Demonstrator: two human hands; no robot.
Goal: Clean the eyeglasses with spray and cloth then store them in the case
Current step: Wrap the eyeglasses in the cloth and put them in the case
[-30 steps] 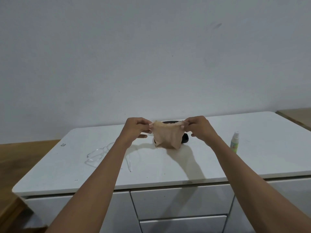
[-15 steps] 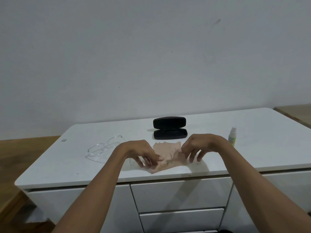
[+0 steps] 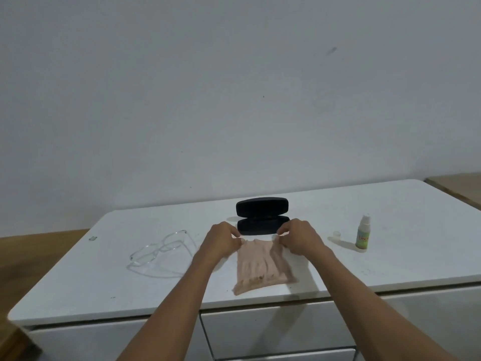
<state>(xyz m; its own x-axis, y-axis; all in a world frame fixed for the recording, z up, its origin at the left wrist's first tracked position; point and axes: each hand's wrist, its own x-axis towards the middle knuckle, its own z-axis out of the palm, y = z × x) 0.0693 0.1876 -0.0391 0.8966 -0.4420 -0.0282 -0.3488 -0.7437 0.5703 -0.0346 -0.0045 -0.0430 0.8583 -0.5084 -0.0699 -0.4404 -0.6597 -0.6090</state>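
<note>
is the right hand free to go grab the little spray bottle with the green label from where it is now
Probably not yet: the right hand is pinching the pink cloth. The small spray bottle stands upright to its right with bare tabletop between.

One head-worn wide-angle view looks forward and slightly down over the table from its near edge, close enough for both forearms; the far wall fills the upper half.

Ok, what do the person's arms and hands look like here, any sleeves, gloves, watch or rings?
Both arms are bare as far as the view shows: no sleeves come into view. The left hand and right hand wear no gloves. No watch, strap or bracelet shows at either wrist. No rings can be seen, though the fingers are small and partly curled under.
</note>
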